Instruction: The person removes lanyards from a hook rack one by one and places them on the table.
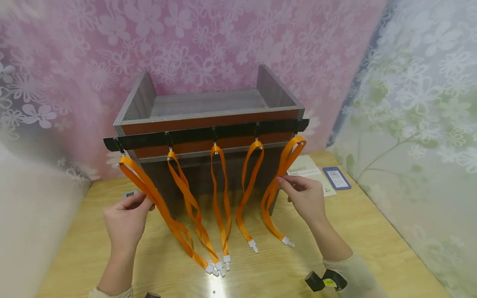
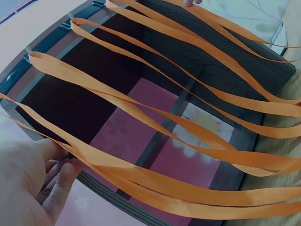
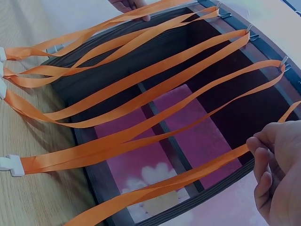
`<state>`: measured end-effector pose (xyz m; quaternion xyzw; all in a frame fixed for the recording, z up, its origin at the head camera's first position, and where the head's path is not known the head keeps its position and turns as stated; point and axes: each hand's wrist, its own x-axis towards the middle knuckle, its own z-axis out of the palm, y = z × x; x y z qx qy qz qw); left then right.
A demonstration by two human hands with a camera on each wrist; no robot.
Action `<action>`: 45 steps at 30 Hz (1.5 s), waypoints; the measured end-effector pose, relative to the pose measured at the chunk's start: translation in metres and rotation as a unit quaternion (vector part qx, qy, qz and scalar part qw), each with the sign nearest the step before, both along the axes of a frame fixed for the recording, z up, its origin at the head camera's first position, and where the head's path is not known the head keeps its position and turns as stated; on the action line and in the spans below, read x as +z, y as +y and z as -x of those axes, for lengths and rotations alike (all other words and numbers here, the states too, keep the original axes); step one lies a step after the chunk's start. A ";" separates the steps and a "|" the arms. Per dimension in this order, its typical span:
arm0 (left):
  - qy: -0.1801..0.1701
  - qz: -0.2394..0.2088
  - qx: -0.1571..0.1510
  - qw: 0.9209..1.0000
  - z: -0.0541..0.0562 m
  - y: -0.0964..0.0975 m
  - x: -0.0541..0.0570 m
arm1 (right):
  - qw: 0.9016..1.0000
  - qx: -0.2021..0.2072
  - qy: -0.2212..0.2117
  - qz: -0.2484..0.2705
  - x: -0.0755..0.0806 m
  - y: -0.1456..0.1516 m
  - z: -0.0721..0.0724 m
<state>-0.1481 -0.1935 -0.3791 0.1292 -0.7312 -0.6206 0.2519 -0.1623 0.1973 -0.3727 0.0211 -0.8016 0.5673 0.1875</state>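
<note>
Several orange lanyards hang in a row from hooks on a black strip across the front of a grey wooden shelf box. My left hand pinches the leftmost lanyard a little below its hook; in the left wrist view the thumb and fingers of this left hand meet at the strap's edge. On the other side, my right hand pinches the rightmost lanyard between thumb and finger. White plastic clips at the lower ends lie over the table. The middle lanyards hang untouched.
A light wooden table carries the box. Right of it lie a blue card holder and a pale booklet marked Gambit. A small grey object sits behind the left hand. Flowered cloth stands behind.
</note>
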 end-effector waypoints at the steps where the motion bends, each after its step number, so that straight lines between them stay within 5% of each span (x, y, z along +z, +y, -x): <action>1: 0.002 0.006 0.001 1.000 -0.001 0.001 -0.001 | 1.000 0.002 0.000 -0.001 0.000 0.000 -0.001; 10: 0.001 0.063 0.002 0.998 -0.004 0.002 0.001 | 0.995 0.020 0.095 -0.015 0.017 0.003 -0.008; 22: -0.056 0.067 -0.015 0.996 0.003 -0.001 0.008 | 0.970 0.077 0.231 0.003 0.059 0.017 -0.021; 36: -0.078 0.053 -0.027 0.995 -0.002 -0.004 0.006 | 0.957 0.117 0.260 0.061 0.097 0.036 -0.037; 45: -0.071 0.035 -0.021 0.997 -0.001 -0.005 0.004 | 0.957 0.122 0.244 0.099 0.097 0.060 -0.040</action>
